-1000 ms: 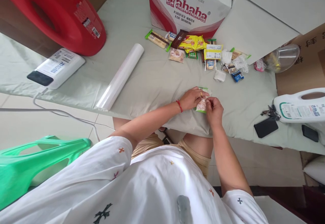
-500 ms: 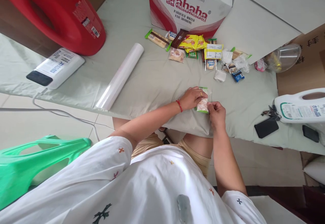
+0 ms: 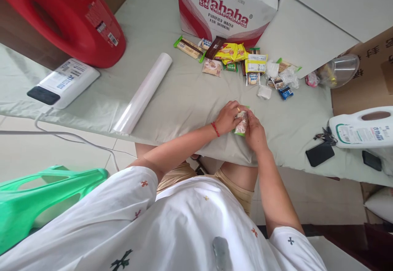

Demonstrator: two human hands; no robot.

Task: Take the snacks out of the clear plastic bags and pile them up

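Small clear green-edged snack packet is located at the front edge of the pale cloth-covered worktop; it is pinched from both sides by left hand and right hand, fingers closed on it. Step judged as two-handed handling of the packet; a firm grip on the slippery film is called for.

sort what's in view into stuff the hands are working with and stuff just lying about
In hand: snack packet, held between left hand and right hand; probably also the snack pile and plastic roll.

Lying about: red container, Wahaha box, white jug, black phone, white device.
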